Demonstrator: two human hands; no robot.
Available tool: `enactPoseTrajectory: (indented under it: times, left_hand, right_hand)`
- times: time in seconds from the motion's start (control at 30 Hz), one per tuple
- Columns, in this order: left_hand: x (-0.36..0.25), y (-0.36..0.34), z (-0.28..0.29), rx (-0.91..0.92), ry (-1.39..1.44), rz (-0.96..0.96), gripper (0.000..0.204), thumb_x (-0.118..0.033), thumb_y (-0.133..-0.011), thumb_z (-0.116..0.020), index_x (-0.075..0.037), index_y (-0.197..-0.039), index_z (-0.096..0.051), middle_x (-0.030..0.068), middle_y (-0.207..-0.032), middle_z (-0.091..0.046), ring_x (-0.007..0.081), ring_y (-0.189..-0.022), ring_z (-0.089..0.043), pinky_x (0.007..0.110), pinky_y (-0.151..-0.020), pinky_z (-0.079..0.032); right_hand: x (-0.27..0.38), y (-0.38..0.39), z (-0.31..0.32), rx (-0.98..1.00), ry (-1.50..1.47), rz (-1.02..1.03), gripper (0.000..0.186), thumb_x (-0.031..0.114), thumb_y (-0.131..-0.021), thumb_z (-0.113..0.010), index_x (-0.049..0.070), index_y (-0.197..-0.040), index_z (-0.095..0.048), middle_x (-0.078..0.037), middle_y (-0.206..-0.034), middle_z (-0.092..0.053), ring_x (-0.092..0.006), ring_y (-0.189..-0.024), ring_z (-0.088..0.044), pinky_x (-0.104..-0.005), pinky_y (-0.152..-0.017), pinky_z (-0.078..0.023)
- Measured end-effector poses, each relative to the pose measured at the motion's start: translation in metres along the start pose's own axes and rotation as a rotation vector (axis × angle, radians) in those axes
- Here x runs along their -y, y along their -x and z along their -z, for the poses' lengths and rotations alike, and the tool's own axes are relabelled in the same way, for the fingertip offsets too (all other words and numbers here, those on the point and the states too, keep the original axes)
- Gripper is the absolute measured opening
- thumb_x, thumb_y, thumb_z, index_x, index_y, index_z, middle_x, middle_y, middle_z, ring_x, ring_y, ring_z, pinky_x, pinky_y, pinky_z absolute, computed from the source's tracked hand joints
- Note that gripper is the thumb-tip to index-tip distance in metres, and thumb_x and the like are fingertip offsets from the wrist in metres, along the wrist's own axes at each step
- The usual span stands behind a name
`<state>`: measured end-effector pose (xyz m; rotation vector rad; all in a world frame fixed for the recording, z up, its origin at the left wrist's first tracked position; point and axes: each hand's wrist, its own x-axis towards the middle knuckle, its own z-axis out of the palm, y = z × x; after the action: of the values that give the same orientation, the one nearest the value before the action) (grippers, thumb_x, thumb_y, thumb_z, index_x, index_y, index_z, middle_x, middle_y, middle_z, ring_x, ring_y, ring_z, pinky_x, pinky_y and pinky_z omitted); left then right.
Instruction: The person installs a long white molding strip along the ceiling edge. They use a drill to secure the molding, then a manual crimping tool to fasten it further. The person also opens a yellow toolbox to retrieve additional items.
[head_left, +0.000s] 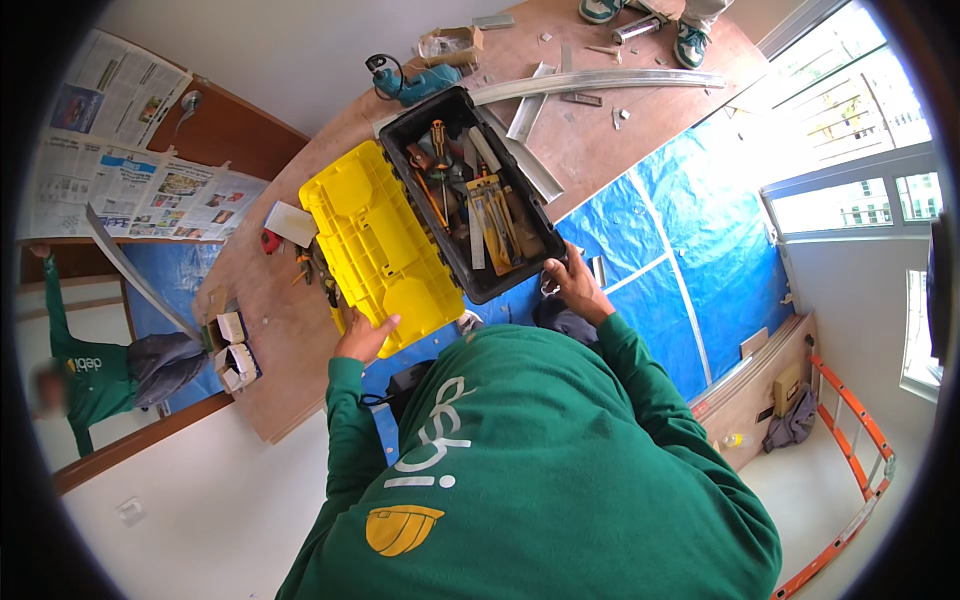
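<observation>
An open toolbox with a black tray [472, 292] and a yellow lid [385, 250] lies in front of me. My left hand [365, 335] grips the near edge of the lid, thumb on top. My right hand [580, 285] holds the near right corner of the black tray, its fingers partly hidden beneath. Inside the tray are a screwdriver [438, 135] with a yellow-and-black handle, a yellow-backed pack [493, 222] of slim tools, and other hand tools heaped together.
Metal channels [600, 80], a teal power drill [418, 85] and a cardboard box [450, 45] lie on the wooden tabletop [330, 170]. Someone's shoes [690, 45] stand at its far end. Left, a person [100, 370] holds a metal strip. Blue sheeting [650, 260] covers the floor; an orange ladder [850, 440] stands right.
</observation>
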<state>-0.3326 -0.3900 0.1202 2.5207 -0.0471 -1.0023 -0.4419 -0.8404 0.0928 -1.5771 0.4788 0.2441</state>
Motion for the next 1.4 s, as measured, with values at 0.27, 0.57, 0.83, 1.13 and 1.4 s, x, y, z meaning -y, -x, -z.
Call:
enactPoseTrajectory:
  times: [0.27,0.57,0.83,1.13,1.4]
  left_hand:
    - [0.007,-0.002,-0.006,-0.038,0.077,-0.048,0.077,-0.045,-0.103,-0.069,0.002,-0.157,-0.041,0.0214,-0.152,-0.059,0.0365,-0.139,-0.058,0.042,-0.115,-0.046]
    - [0.019,0.007,0.005,0.176,0.538,-0.197,0.079,-0.037,-0.103,-0.071,-0.001,-0.161,-0.033,0.0177,-0.153,-0.057,0.0288,-0.14,-0.056,0.04,-0.116,-0.044]
    - [-0.001,0.065,0.03,-0.073,0.548,-0.424,0.096,-0.047,-0.098,-0.074,0.004,-0.164,-0.025,0.0281,-0.157,-0.051,0.0381,-0.148,-0.049,0.043,-0.12,-0.04]
    - [-0.098,0.097,0.025,-0.492,0.394,-0.682,0.108,-0.063,-0.095,-0.072,0.013,-0.157,-0.024,0.0391,-0.14,-0.051,0.0502,-0.12,-0.065,0.05,-0.101,-0.054]
    - [-0.167,0.087,-0.009,-0.524,0.248,-0.492,0.121,-0.076,-0.094,-0.062,0.015,-0.158,-0.015,0.0403,-0.139,-0.043,0.0504,-0.129,-0.055,0.052,-0.108,-0.051]
  right_hand:
    - [-0.007,-0.003,0.001,0.006,0.025,-0.027,0.073,0.043,-0.111,-0.059,-0.001,-0.161,-0.03,-0.015,-0.101,-0.07,-0.0198,-0.081,-0.068,-0.0359,-0.072,-0.055]
    - [-0.011,-0.005,0.006,-0.008,0.112,-0.134,0.077,0.051,-0.11,-0.057,-0.004,-0.157,-0.03,-0.016,-0.107,-0.07,-0.0222,-0.086,-0.071,-0.0372,-0.071,-0.057]
    - [0.005,0.014,-0.02,-0.154,-0.071,-0.217,0.048,0.053,-0.111,-0.054,0.011,-0.133,-0.05,-0.011,-0.104,-0.068,-0.0193,-0.087,-0.069,-0.0333,-0.069,-0.057]
    - [-0.002,0.026,-0.028,-0.202,0.036,-0.188,0.069,0.062,-0.107,-0.057,0.006,-0.147,-0.05,-0.013,-0.104,-0.069,-0.0191,-0.086,-0.069,-0.0356,-0.071,-0.057]
    - [-0.169,0.122,0.027,-0.077,0.157,-0.342,0.064,0.047,-0.103,-0.068,0.005,-0.147,-0.049,-0.012,-0.093,-0.071,-0.0199,-0.074,-0.071,-0.0362,-0.059,-0.057]
